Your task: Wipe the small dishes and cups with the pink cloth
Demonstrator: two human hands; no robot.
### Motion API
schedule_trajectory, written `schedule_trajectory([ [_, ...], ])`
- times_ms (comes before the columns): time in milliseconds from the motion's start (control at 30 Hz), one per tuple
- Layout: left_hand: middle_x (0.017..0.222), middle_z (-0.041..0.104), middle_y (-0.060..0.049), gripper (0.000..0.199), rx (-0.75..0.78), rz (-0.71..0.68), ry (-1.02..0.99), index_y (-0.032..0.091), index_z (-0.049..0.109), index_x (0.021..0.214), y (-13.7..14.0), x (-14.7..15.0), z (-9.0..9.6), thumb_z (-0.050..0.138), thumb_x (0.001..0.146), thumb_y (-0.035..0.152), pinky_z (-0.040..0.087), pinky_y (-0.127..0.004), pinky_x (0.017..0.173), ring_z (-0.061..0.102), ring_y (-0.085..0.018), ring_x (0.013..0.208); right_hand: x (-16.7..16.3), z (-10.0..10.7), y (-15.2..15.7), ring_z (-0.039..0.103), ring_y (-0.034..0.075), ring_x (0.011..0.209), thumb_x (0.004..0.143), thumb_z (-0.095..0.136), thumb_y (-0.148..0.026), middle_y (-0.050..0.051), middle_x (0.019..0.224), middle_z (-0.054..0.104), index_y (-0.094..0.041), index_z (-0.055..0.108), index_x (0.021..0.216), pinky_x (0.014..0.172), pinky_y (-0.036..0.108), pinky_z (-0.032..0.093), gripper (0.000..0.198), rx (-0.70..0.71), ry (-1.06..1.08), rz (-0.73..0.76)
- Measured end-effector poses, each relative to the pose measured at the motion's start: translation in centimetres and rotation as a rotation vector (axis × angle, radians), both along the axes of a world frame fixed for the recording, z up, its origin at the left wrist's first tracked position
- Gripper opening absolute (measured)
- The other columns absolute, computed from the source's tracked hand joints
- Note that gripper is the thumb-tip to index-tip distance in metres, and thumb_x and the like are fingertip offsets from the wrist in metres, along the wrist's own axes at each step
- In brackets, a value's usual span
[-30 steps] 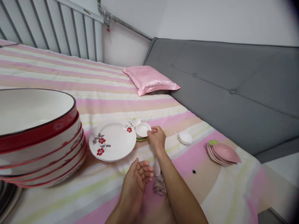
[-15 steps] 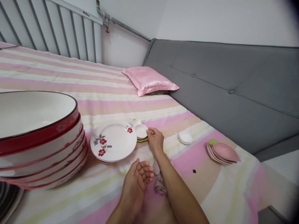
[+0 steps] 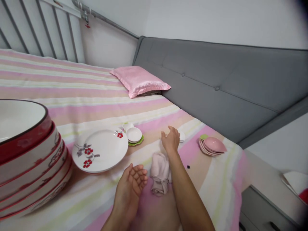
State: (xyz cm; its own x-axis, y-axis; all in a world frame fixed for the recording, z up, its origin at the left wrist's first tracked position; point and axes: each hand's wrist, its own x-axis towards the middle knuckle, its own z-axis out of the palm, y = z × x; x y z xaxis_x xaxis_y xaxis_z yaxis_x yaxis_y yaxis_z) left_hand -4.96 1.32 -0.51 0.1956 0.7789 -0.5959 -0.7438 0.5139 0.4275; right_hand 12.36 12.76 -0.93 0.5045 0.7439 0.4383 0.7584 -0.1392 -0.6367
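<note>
My right hand [image 3: 171,139] reaches over the bed with its fingers apart and nothing in them. Just behind it, partly hidden, are small white dishes [image 3: 182,137]. Palm up, my left hand [image 3: 133,181] rests in the air with fingers loosely curled and empty. Beside it lies a crumpled beige cloth [image 3: 160,171]. To the left sits a white plate [image 3: 102,150] with red flowers, on top of another plate. A small white dish [image 3: 134,134] stands on a green leaf-edged dish [image 3: 141,140], touching or close to the plate's far right edge.
A tall stack of red-rimmed bowls [image 3: 51,157] stands at the left. Pink leaf-shaped dishes [image 3: 215,145] are nested at the right. A pink pillow [image 3: 141,80] lies near the grey headboard [image 3: 204,70]. A grey nightstand [image 3: 264,205] adjoins the bed at the lower right.
My right hand has let go of the small white dish by the plate and moved right, toward the other white dishes. My left hand stays palm up. The view has turned right.
</note>
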Motion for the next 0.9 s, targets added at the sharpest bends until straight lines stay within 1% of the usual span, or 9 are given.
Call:
schedule_trajectory([
  [33,0.063,0.062,-0.008,0.023,0.001,-0.002,0.002,0.011,0.059,0.072,0.0,0.0,0.0,0.043,0.086,0.02,0.05,-0.023,0.054,0.058,-0.013,0.052,0.7,-0.4,-0.1,0.042,0.033,0.116,0.073,0.054,-0.024,0.02,0.119,0.055,-0.012,0.056,0.113,0.096,0.048,0.028,0.041,-0.005,-0.04,-0.046],
  [100,0.063,0.062,-0.008,0.022,-0.001,-0.005,0.012,0.011,0.058,0.073,0.1,0.0,-0.1,0.043,0.085,0.021,0.05,-0.023,0.053,0.058,-0.012,0.052,1.8,-1.3,-0.3,0.039,0.034,0.118,0.073,0.053,-0.018,0.022,0.113,0.058,-0.01,0.058,0.108,0.099,0.051,0.021,0.037,-0.015,-0.084,-0.106],
  [200,0.064,0.062,-0.008,0.021,0.003,-0.002,0.02,0.01,0.058,0.074,0.0,0.0,-0.2,0.044,0.085,0.021,0.049,-0.023,0.053,0.058,-0.013,0.053,3.0,-3.2,-0.2,0.04,0.034,0.116,0.075,0.048,-0.016,0.019,0.097,0.064,-0.013,0.063,0.094,0.1,0.055,0.013,0.025,-0.025,-0.116,-0.173],
  [300,0.065,0.062,-0.008,0.02,0.007,-0.006,0.023,0.01,0.058,0.075,0.0,0.0,-0.2,0.044,0.085,0.021,0.049,-0.023,0.054,0.058,-0.013,0.053,3.9,-4.6,0.1,0.048,0.029,0.104,0.077,0.045,-0.018,0.012,0.08,0.066,-0.02,0.066,0.081,0.1,0.055,0.013,0.021,-0.02,-0.141,-0.21],
  [400,0.065,0.062,-0.008,0.019,0.011,-0.009,0.022,0.01,0.058,0.075,-0.1,0.0,-0.3,0.045,0.085,0.02,0.049,-0.024,0.055,0.058,-0.013,0.054,4.7,-5.2,0.4,0.05,0.028,0.096,0.076,0.046,-0.018,0.01,0.073,0.064,-0.02,0.067,0.079,0.099,0.054,0.013,0.022,-0.016,-0.164,-0.254],
  [533,0.065,0.062,-0.008,0.019,0.011,-0.009,0.019,0.01,0.058,0.075,0.0,0.0,-0.2,0.044,0.085,0.02,0.049,-0.024,0.054,0.058,-0.013,0.054,5.0,-5.4,0.4,0.051,0.028,0.09,0.075,0.044,-0.014,0.01,0.072,0.065,-0.019,0.069,0.081,0.099,0.051,0.012,0.026,-0.033,-0.193,-0.288],
  [700,0.064,0.062,-0.008,0.02,0.009,-0.007,0.017,0.01,0.057,0.075,0.0,0.0,0.1,0.044,0.085,0.02,0.049,-0.023,0.054,0.058,-0.013,0.053,4.4,-5.2,0.5,0.051,0.026,0.091,0.076,0.04,-0.011,0.01,0.083,0.065,-0.018,0.068,0.088,0.098,0.047,0.013,0.031,-0.035,-0.187,-0.346],
  [900,0.064,0.062,-0.008,0.019,0.007,-0.012,0.007,0.009,0.057,0.075,-0.1,0.0,0.0,0.044,0.085,0.02,0.049,-0.023,0.054,0.058,-0.012,0.052,3.8,-4.5,0.5,0.051,0.027,0.094,0.074,0.043,-0.008,0.012,0.089,0.066,-0.015,0.065,0.091,0.09,0.039,0.023,0.029,-0.053,-0.135,-0.362],
])
